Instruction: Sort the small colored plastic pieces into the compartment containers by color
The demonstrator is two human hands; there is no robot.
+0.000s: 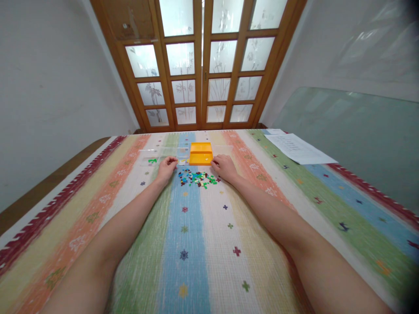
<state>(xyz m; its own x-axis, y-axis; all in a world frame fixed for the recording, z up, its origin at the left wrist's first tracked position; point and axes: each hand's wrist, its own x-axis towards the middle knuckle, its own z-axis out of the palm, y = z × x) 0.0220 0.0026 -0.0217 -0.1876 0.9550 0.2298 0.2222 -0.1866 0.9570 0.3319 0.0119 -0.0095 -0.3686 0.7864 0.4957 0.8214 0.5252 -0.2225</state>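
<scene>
Striped tablecloth (216, 253) covers the table before you, running toward wood-framed glass doors (202, 80) at the far side. Your left hand (168, 165) has its thumb and fingers drawn together, just left of a few pale and yellow pieces (183, 162); whether something tiny is pinched there, you cannot tell from this view. Your right hand (224, 165) rests with curled fingers at the near right corner of an orange-yellow box (200, 147), seemingly touching its edge; a grip on the box or on a small piece cannot be made out.

Between your hands and nearer to you, a loose heap of small coloured pieces (198, 178) lies on the cloth, blue, green, dark red and pale ones mixed. Beyond your left hand, to the left of the box, stand clear containers (149, 151), where a little group of green pieces (152, 161) sits apart from the heap. Judging by how things lie, the separating of colours looks only begun: some greens are gathered on their own, while most pieces remain mixed, other greens among them. The box shows at most a pale speck inside. Further out, well to your right, sheets of paper (297, 148) lie flat.
</scene>
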